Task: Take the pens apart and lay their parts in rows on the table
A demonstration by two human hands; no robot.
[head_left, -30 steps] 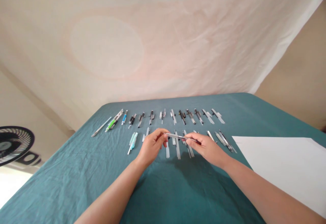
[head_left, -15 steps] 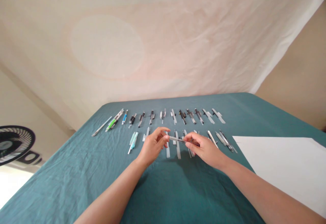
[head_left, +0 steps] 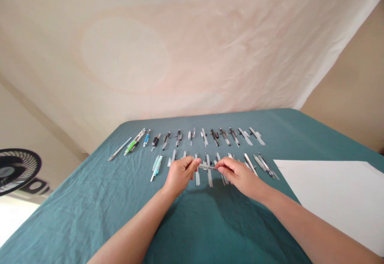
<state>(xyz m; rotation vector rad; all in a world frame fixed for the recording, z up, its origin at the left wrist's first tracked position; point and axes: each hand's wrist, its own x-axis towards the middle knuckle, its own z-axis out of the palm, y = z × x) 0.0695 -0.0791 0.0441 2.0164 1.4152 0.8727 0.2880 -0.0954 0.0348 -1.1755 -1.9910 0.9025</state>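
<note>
A slim, translucent grey, rod-shaped pen point(head_left: 207, 167) lies between the hands, over the near row of clear and pale plastic pens point(head_left: 210, 181) on the teal, cloth-covered counter point(head_left: 120, 208). The left hand point(head_left: 180, 173) and right hand point(head_left: 240, 175) each pinch one end, the grip closed on it. The step appears to be two-handed handling; the next move seemingly calls for keeping both ends aligned.

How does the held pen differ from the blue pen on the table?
The held pen looks greyish; the blue pen is mainly blue. The held pen runs sideways between left hand and right hand; the blue pen lies on the table, pointing roughly forward. Both are slim.
</note>
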